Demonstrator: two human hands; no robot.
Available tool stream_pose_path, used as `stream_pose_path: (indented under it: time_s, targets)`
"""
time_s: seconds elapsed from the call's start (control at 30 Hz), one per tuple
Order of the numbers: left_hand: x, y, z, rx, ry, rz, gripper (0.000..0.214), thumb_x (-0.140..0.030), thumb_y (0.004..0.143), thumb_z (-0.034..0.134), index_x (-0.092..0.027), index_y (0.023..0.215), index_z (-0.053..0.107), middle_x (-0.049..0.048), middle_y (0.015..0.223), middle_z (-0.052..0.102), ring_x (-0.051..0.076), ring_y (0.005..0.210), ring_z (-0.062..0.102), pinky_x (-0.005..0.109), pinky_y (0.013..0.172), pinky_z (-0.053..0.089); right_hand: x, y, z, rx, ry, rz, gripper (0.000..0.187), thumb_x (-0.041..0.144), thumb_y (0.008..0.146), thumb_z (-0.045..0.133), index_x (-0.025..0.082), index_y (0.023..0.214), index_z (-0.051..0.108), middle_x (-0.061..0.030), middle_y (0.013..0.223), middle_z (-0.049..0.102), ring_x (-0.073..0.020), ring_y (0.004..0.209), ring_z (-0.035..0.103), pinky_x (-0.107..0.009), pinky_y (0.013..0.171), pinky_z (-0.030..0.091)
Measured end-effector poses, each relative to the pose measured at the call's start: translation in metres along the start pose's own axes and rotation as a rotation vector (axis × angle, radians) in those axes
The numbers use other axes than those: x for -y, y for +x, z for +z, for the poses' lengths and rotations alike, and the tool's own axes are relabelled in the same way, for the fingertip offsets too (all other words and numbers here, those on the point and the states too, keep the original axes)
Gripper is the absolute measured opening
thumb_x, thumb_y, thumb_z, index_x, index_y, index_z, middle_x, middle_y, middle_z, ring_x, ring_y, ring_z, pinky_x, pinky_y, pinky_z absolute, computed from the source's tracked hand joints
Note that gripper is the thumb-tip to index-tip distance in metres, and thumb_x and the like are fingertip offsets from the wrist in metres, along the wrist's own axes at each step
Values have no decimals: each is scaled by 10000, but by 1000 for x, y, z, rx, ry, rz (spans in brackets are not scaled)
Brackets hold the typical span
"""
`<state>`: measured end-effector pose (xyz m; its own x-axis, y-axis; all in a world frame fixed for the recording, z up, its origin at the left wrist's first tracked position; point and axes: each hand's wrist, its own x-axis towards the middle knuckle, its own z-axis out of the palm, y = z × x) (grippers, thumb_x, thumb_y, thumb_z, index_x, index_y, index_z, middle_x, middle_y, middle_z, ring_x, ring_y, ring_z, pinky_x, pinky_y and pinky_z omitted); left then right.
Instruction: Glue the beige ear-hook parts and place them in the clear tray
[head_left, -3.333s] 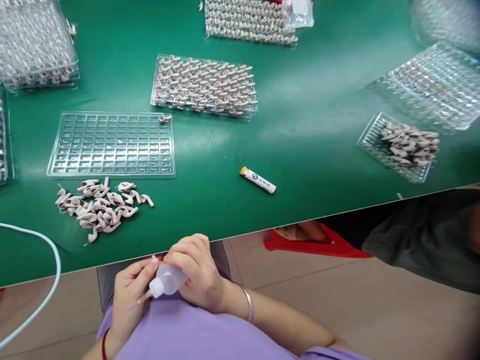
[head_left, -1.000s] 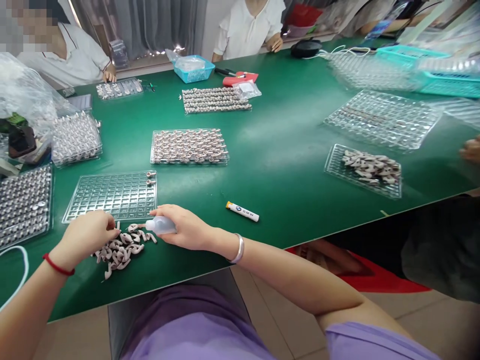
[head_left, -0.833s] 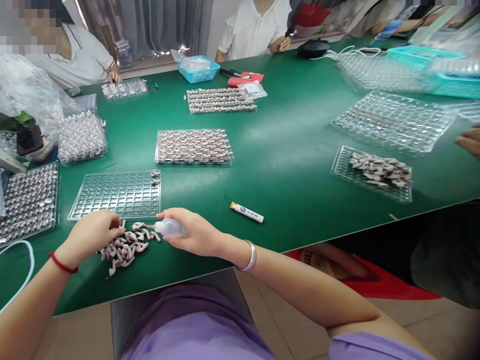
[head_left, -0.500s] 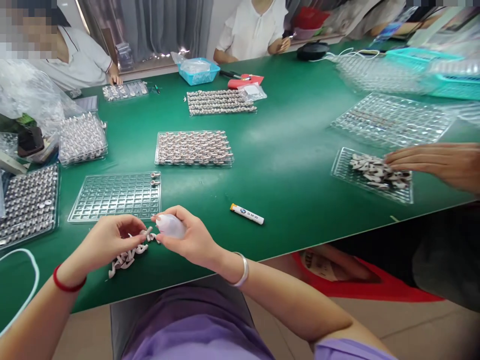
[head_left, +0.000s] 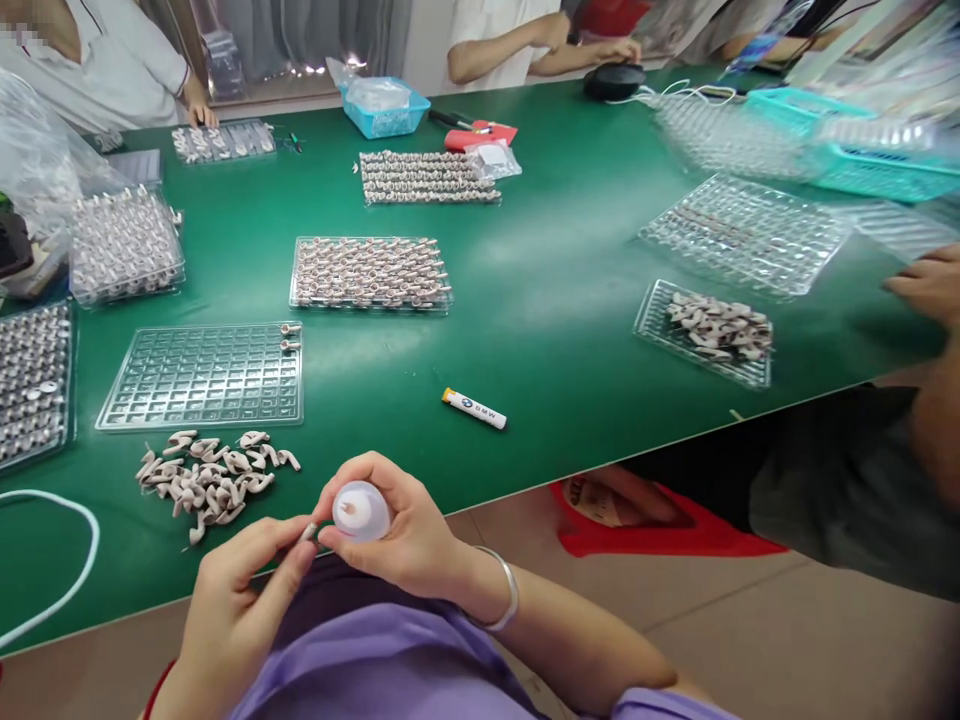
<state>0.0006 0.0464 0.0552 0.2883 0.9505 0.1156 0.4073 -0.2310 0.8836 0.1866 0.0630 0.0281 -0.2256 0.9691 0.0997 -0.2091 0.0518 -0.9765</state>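
Observation:
My left hand [head_left: 244,590] pinches a small whitish earbud shell [head_left: 308,532] between thumb and forefinger, just past the table's near edge. Wrapped in my right hand [head_left: 424,535] is a small translucent squeeze bottle [head_left: 363,514], its white tip turned towards me. The right fingertips come up close to the shell; whether they touch it I cannot tell. A loose heap of similar earbud shells [head_left: 214,478] lies on the green table beyond my left hand. Behind the heap is a clear compartment tray [head_left: 202,378] with two shells in its far right corner.
Filled trays of shells stand further back [head_left: 371,275] and at the left [head_left: 34,385]. A white marker-like tube [head_left: 475,410] lies right of my hands. A white cable [head_left: 86,545] loops at the left edge. A co-worker's hand [head_left: 930,285] is at the right, near another heaped tray [head_left: 705,335].
Both my hands have drawn back from the heap towards my body, with the shell and the bottle. The bottle's tip has turned towards me. The co-worker's hand has left the right tray.

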Motion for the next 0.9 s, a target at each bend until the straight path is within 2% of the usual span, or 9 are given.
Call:
stream_pose_path:
  time_s: [0.13,0.27,0.37,0.67,0.9]
  targets:
    - [7,-6,2,144,-275,-287,188,-348,876,636,-237,905,785,37,718,677,148,628,631,211,558,510,-1,-4,-5,88,2,2,289,209,714,755,214,926,559,0,828,636,-120,673,581,-239,601,488]
    - [13,-8,3,182,-422,-407,280,-401,848,658,-188,691,748,40,653,601,146,617,566,236,565,465,-4,-4,-7,157,1,-32,275,181,703,745,205,916,572,10,809,615,-107,656,550,-226,592,465]
    - [11,-9,5,179,-483,-503,304,-404,819,683,-173,625,722,33,638,573,141,630,529,240,584,428,-7,-3,-9,182,13,-81,276,187,698,753,193,913,580,7,794,615,-103,644,544,-222,582,457]
    - [-9,-7,10,121,-564,-632,252,-367,739,722,-164,591,738,13,600,516,120,605,461,246,584,338,-15,-4,-9,197,66,-116,309,236,708,786,196,903,551,-6,787,620,-112,640,564,-237,580,477]
    - [-10,-8,11,125,-572,-633,262,-393,738,728,-160,623,766,18,596,514,118,600,455,245,573,346,-19,-5,-7,207,93,-152,330,227,721,782,202,929,527,0,782,609,-112,645,564,-235,573,479]
